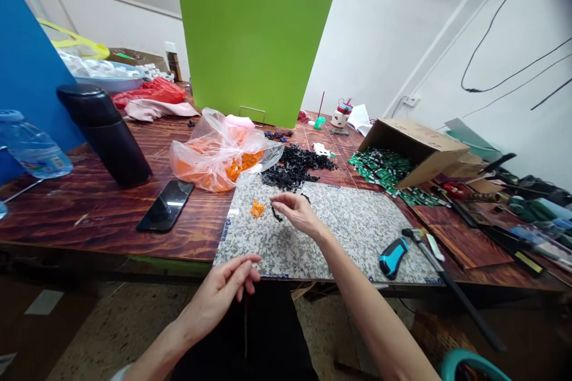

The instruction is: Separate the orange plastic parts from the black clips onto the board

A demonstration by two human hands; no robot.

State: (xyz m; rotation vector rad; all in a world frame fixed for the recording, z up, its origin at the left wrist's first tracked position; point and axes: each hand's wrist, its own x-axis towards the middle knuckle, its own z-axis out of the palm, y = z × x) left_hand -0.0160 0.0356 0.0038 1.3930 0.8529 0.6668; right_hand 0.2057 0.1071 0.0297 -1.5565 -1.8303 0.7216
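Note:
My right hand [297, 212] reaches out over the speckled granite slab [357, 232], fingers pinched on a small black plastic part [276, 214] just above the slab. A small orange part [257, 208] lies on the slab just left of it. My left hand [226, 289] hovers at the slab's near edge with fingers curled together; I see nothing in them. A heap of black parts [292, 169] lies at the slab's far edge.
A clear bag of orange parts [218, 155], a phone [165, 205], a black flask [105, 134] and a water bottle [31, 146] sit left. A tipped cardboard box [415, 149] spills green pieces. A blue-handled tool [393, 257] and hammer [447, 277] lie right. A green panel [250, 36] stands behind.

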